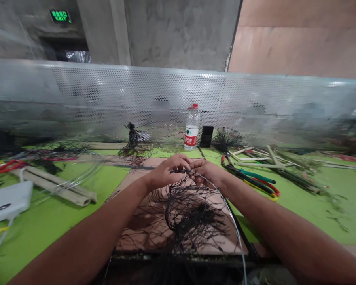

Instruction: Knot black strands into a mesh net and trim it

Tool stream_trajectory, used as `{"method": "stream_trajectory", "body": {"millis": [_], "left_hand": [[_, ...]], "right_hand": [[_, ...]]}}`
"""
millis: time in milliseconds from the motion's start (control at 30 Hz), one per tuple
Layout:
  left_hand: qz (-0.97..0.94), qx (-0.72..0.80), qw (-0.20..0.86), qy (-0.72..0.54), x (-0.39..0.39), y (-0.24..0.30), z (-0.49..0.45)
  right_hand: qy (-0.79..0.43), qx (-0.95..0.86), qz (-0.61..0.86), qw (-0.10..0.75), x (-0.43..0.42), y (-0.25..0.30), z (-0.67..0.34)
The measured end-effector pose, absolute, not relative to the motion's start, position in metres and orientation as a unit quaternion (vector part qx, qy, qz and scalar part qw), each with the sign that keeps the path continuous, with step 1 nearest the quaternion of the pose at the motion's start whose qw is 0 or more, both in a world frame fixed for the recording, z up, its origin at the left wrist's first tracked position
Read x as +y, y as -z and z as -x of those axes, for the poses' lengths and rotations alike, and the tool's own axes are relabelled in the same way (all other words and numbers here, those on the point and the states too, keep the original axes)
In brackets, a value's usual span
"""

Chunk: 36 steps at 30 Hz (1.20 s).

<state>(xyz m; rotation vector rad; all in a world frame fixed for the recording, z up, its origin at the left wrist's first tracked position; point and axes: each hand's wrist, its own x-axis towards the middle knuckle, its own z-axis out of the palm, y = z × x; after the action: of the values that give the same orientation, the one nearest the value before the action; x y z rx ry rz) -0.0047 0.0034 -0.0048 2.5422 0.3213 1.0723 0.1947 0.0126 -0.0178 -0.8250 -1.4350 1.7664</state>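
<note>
My left hand (pixel 166 171) and my right hand (pixel 208 171) meet over the middle of the table, fingers pinched close together. Black netting (pixel 195 217) hangs in a bunched loop below them, its gathered edge between my left fingers. A thin silvery wire (pixel 230 209) runs from the fingers of my right hand, curving down past the table's front edge. The fingers hide the spot where wire and netting come together. Under the netting lies a pinkish-brown board (pixel 136 231).
Pliers with coloured handles (pixel 259 182) and cut sticks (pixel 273 158) lie to the right. A water bottle (pixel 191 130) and a black phone (pixel 206 136) stand before a perforated metal screen (pixel 121 95). Bamboo tubes (pixel 62 188), coiled wire and a white power bank (pixel 10 200) lie left.
</note>
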Motion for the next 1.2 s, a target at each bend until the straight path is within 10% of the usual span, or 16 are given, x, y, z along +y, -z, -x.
{"method": "stream_trajectory", "body": {"millis": [1200], "left_hand": [[-0.899, 0.166, 0.137, -0.382, -0.009, 0.003, -0.005]], "right_hand": [[-0.655, -0.585, 0.32, 0.355, 0.01, 0.012, -0.197]]}}
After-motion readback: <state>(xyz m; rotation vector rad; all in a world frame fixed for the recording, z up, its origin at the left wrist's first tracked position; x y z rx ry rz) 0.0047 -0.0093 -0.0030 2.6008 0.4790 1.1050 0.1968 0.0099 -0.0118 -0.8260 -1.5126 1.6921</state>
